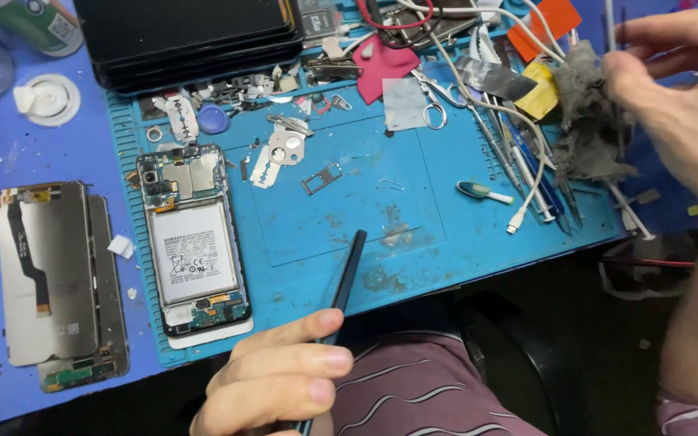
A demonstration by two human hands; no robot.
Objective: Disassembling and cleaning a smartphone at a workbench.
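My left hand (pixel 280 379) is closed around a thin dark phone panel (pixel 345 278). I pinch its lower end between thumb and fingers, so it stands on edge and slants up over the near rim of the blue work mat (pixel 349 202). Held by the edge that way, its flat faces stay free of my fingertips, I think. My right hand (pixel 680 105) is up at the far right, its fingers closed on a wad of grey cloth (pixel 587 113) that hangs down over the tools there; a thin white stick seems to pass between those fingers too, though I cannot tell whether I am gripping it.

Left of the panel an opened phone (pixel 195 242) lies face down on the mat, its back off, battery and boards bare. Further left, on the purple table, a detached screen assembly (pixel 54 274) rests with its flex cable showing. In the middle of the mat lie a razor blade (pixel 181 117), small metal shields and a card tray (pixel 321 179). Between my two hands the way is cluttered: scissors (pixel 432 101), a white charging cable (pixel 527 190), a small brush (pixel 482 192) and a row of tweezers and pens. A stack of dark screens (pixel 195 32) stands at the far edge.
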